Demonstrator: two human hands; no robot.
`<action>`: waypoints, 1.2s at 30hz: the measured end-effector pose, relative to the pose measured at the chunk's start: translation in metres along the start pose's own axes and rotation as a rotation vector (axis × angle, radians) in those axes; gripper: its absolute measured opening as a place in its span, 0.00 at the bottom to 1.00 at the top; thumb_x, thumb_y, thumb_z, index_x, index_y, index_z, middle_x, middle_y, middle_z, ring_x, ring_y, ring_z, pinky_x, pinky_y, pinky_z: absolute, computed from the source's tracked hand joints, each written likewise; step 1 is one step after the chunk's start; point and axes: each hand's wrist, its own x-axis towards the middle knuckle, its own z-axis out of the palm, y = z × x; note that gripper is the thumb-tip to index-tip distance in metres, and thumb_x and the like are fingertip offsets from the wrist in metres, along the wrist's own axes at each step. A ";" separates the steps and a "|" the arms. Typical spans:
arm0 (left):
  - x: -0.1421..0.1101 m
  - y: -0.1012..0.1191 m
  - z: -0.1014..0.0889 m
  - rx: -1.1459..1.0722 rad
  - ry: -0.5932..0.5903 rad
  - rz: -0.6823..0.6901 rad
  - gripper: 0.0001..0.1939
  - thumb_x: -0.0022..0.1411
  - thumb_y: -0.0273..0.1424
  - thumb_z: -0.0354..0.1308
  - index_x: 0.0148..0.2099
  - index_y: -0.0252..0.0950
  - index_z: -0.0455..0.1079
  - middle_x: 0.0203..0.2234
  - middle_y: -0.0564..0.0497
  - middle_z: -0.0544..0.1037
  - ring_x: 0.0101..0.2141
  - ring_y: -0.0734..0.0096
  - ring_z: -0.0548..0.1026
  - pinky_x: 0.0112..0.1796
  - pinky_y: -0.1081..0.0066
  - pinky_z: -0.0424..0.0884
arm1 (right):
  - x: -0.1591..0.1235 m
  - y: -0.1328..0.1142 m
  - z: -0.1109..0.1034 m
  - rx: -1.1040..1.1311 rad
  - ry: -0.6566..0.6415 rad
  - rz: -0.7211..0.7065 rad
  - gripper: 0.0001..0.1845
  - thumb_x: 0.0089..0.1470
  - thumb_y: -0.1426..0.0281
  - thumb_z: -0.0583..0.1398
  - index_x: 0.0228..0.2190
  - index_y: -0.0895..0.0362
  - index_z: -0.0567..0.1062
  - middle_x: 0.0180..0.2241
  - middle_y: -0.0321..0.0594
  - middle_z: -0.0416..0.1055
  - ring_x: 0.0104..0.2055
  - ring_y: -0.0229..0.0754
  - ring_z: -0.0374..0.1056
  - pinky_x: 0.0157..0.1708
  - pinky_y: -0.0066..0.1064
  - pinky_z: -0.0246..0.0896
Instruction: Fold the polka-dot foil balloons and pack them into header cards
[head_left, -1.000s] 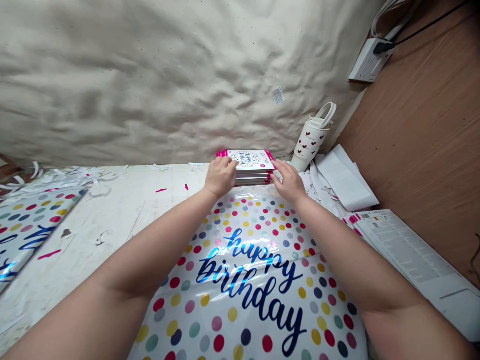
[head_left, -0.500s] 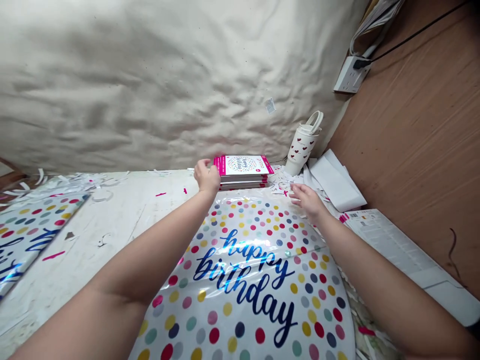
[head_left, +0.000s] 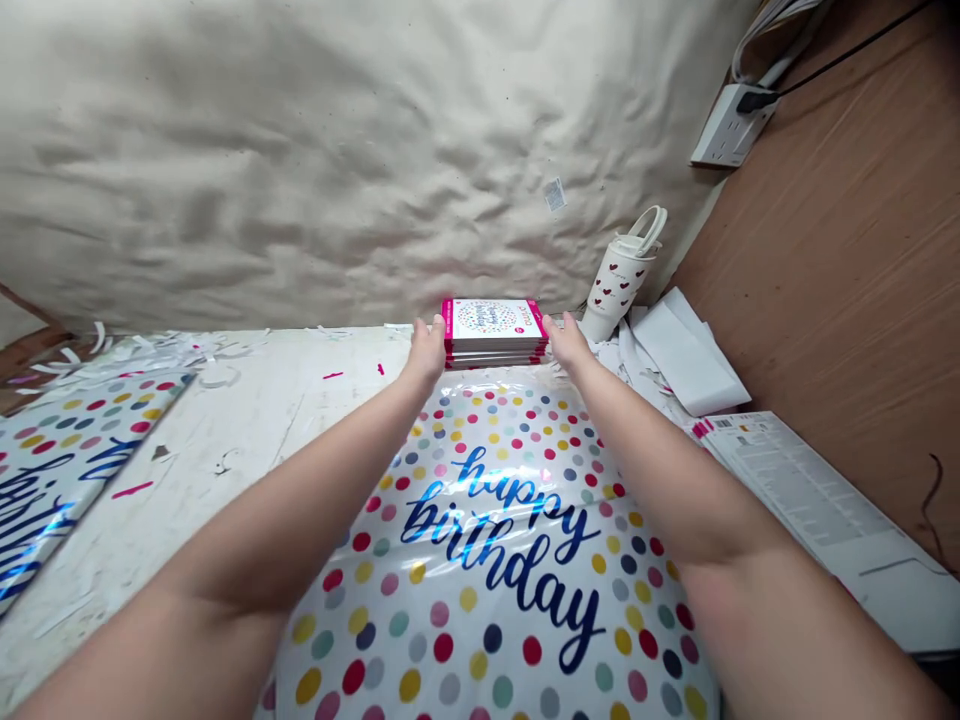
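A neat stack of flat pink-and-white printed packages (head_left: 495,318) stands at the back of the table, against the draped wall. My left hand (head_left: 428,350) presses its left end and my right hand (head_left: 566,342) its right end, so the stack is held between them. Some fingers are hidden from view. In front of the stack, under my forearms, lies a large flat foil balloon (head_left: 487,600) with coloured dots and "happy birthday" in blue lettering. Its front edge runs out of the picture.
Another dotted foil piece (head_left: 67,450) lies at left, near white paper strips (head_left: 127,350). A white tumbler with hearts (head_left: 619,285) stands right of the stack. Beyond it are folded white papers (head_left: 690,355), a long white printed sheet (head_left: 817,510) and a wall socket (head_left: 731,128).
My right hand has moved left and up onto the right end of the stack. My left hand stays at the left end. The packages now look more evenly lined up.
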 end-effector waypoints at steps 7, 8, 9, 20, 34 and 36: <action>-0.207 0.015 -0.086 0.512 -1.051 0.509 0.26 0.54 0.34 0.57 0.56 0.44 0.64 0.55 0.45 0.66 0.54 0.55 0.65 0.52 0.60 0.63 | -0.243 0.027 -0.086 -0.547 -0.919 -0.424 0.35 0.37 0.64 0.68 0.51 0.45 0.68 0.55 0.40 0.62 0.55 0.52 0.61 0.53 0.40 0.60; -0.238 0.014 -0.094 0.566 -1.170 0.629 0.33 0.53 0.36 0.59 0.61 0.42 0.58 0.56 0.43 0.63 0.55 0.53 0.63 0.53 0.58 0.62 | -0.275 0.036 -0.093 -0.647 -0.953 -0.636 0.33 0.46 0.67 0.63 0.54 0.46 0.64 0.55 0.41 0.62 0.54 0.49 0.62 0.51 0.39 0.62; -0.265 0.012 -0.100 0.603 -1.235 0.732 0.34 0.55 0.33 0.57 0.63 0.42 0.54 0.56 0.43 0.63 0.55 0.54 0.64 0.52 0.58 0.63 | -0.302 0.046 -0.097 -0.710 -0.915 -0.771 0.31 0.50 0.70 0.60 0.56 0.47 0.61 0.53 0.42 0.63 0.53 0.48 0.64 0.50 0.39 0.64; -0.335 -0.002 -0.109 0.574 -0.880 0.390 0.12 0.57 0.25 0.48 0.34 0.39 0.73 0.29 0.47 0.77 0.32 0.67 0.73 0.33 0.72 0.69 | -0.355 0.061 -0.094 -0.605 -0.591 -0.761 0.29 0.52 0.80 0.50 0.55 0.51 0.63 0.49 0.42 0.70 0.52 0.43 0.65 0.50 0.38 0.65; -0.285 0.024 -0.086 0.314 -1.006 -0.411 0.17 0.40 0.38 0.64 0.22 0.35 0.60 0.14 0.59 0.64 0.19 0.78 0.60 0.19 0.78 0.54 | -0.336 0.006 -0.055 -0.651 -0.803 -0.227 0.18 0.55 0.62 0.55 0.47 0.52 0.72 0.43 0.42 0.73 0.43 0.45 0.69 0.42 0.35 0.64; -0.286 0.032 -0.085 0.377 -1.001 -0.272 0.15 0.43 0.38 0.62 0.22 0.35 0.59 0.15 0.59 0.63 0.20 0.78 0.61 0.20 0.79 0.54 | -0.336 0.007 -0.038 -0.617 -0.794 -0.248 0.14 0.55 0.67 0.53 0.42 0.53 0.74 0.39 0.40 0.75 0.40 0.43 0.70 0.39 0.32 0.62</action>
